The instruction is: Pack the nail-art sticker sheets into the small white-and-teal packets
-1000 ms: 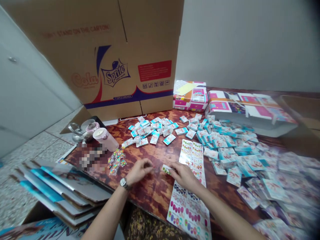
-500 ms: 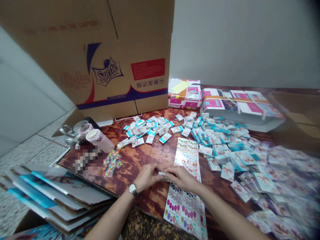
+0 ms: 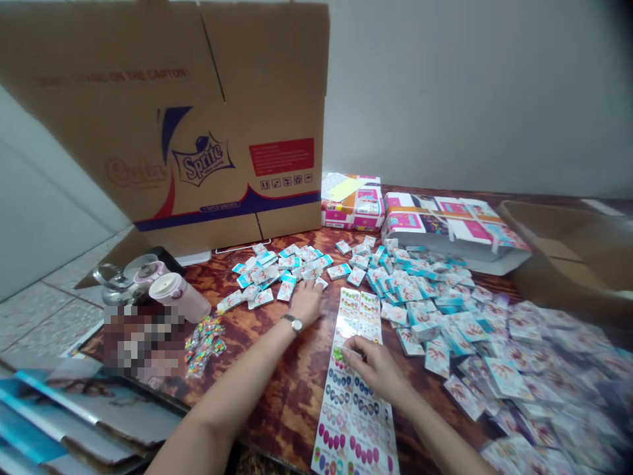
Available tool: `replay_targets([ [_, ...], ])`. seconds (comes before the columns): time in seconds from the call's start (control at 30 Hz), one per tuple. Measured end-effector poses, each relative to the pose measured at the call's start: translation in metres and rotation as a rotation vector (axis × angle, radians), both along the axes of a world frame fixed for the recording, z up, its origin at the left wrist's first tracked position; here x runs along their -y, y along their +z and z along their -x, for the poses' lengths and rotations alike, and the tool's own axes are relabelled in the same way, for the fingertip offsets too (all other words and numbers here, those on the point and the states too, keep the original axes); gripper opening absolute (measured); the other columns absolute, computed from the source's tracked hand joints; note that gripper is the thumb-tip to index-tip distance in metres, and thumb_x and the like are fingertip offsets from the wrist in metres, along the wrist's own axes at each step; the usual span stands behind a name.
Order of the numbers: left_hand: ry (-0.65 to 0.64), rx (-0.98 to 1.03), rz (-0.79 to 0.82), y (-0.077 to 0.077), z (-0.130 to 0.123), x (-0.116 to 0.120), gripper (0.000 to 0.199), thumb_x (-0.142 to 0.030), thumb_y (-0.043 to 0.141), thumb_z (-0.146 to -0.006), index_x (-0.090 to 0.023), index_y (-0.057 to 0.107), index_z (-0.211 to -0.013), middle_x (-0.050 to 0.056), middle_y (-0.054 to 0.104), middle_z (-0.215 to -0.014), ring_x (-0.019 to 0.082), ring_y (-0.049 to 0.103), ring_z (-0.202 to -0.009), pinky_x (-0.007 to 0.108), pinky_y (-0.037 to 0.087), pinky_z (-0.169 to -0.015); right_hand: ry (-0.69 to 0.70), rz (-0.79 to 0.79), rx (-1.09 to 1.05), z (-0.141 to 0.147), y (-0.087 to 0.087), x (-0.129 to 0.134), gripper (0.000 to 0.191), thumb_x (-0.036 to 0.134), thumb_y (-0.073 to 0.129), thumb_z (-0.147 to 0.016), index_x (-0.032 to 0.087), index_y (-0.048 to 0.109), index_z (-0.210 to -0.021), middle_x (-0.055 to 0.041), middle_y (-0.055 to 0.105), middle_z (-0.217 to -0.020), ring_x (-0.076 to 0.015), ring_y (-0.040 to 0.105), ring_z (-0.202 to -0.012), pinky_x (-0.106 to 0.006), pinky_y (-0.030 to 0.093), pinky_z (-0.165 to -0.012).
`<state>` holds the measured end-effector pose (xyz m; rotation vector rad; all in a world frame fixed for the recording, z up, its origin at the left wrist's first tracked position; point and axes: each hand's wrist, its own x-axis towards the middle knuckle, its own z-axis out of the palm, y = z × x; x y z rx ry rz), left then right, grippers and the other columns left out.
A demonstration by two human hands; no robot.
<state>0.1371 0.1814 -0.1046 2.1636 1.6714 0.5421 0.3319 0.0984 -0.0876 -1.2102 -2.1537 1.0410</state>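
Far left, a pink cup [image 3: 179, 297] lying tilted on a shiny brown table [image 3: 297, 376], at 9 o'clock from the left hand. Beside it, a small bag of bright stickers [image 3: 204, 346]. At the back, a big Sprite box [image 3: 198, 132] standing up. Just by the left hand [image 3: 306, 303], a pile of little cards [image 3: 277, 274] at 10 o'clock, that hand flat, fingers spread. Then the right hand [image 3: 376, 369] on a long sticker sheet [image 3: 353, 409], fingers pressed together on a tiny green sticker [image 3: 340, 356]. At 3 o'clock from there, a huge heap of cards [image 3: 494, 349].
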Motion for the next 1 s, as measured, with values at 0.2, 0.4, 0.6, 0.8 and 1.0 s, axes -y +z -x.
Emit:
replay_targets([
  [0.2, 0.062, -0.078, -0.006, -0.019, -0.029, -0.028, 0.031, -0.007, 0.033, -0.084, -0.007, 0.052, -0.108, 0.026, 0.045, -0.119, 0.037, 0.034, -0.118, 0.054, 0.035, -0.084, -0.002, -0.065, 0.024, -0.003, 0.005, 0.005, 0.027, 0.034, 0.039, -0.089, 0.018, 0.051, -0.07, -0.0011, 0.055, -0.069, -0.0148, 0.051, -0.067, -0.024, 0.035, -0.059],
  [0.4, 0.048, 0.049, 0.059, -0.017, -0.002, 0.015, 0.028, -0.017, 0.049, -0.081, -0.015, 0.05, -0.109, 0.015, 0.058, -0.101, 0.028, 0.051, -0.101, 0.042, 0.041, -0.082, -0.148, 0.114, -0.096, -0.007, -0.008, 0.002, 0.029, 0.042, 0.042, -0.087, 0.018, 0.051, -0.073, 0.0013, 0.052, -0.064, -0.0132, 0.047, -0.06, -0.023, 0.035, -0.054],
  [0.6, -0.003, 0.772, 0.243, -0.006, 0.035, 0.08, 0.051, -0.03, 0.052, -0.082, -0.02, 0.031, -0.127, 0.01, 0.053, -0.118, 0.019, 0.056, -0.1, 0.032, 0.045, -0.083, -0.223, 0.366, -0.387, 0.019, -0.019, 0.008, 0.029, 0.045, 0.045, -0.084, 0.019, 0.049, -0.073, 0.0046, 0.041, -0.058, -0.0104, 0.039, -0.053, -0.021, 0.033, -0.05],
  [0.8, 0.042, 1.325, 0.448, -0.007, 0.039, 0.124, 0.055, -0.029, 0.073, -0.064, -0.02, 0.048, -0.112, 0.008, 0.059, -0.11, 0.022, 0.057, -0.099, 0.035, 0.043, -0.088, -0.236, 0.548, -0.474, 0.037, -0.018, 0.021, 0.031, 0.049, 0.051, -0.079, 0.019, 0.049, -0.071, 0.0061, 0.038, -0.055, -0.0084, 0.034, -0.047, -0.02, 0.027, -0.043],
  [1.0, -0.015, 1.321, 0.484, 0.009, 0.042, 0.129, 0.052, -0.022, 0.075, -0.063, -0.018, 0.05, -0.108, 0.008, 0.06, -0.102, 0.02, 0.058, -0.093, 0.034, 0.045, -0.084, -0.149, 0.556, -0.423, 0.03, -0.008, 0.017, 0.028, 0.044, 0.052, -0.078, 0.018, 0.05, -0.07, 0.0054, 0.041, -0.056, -0.0082, 0.037, -0.047, -0.02, 0.027, -0.044],
])
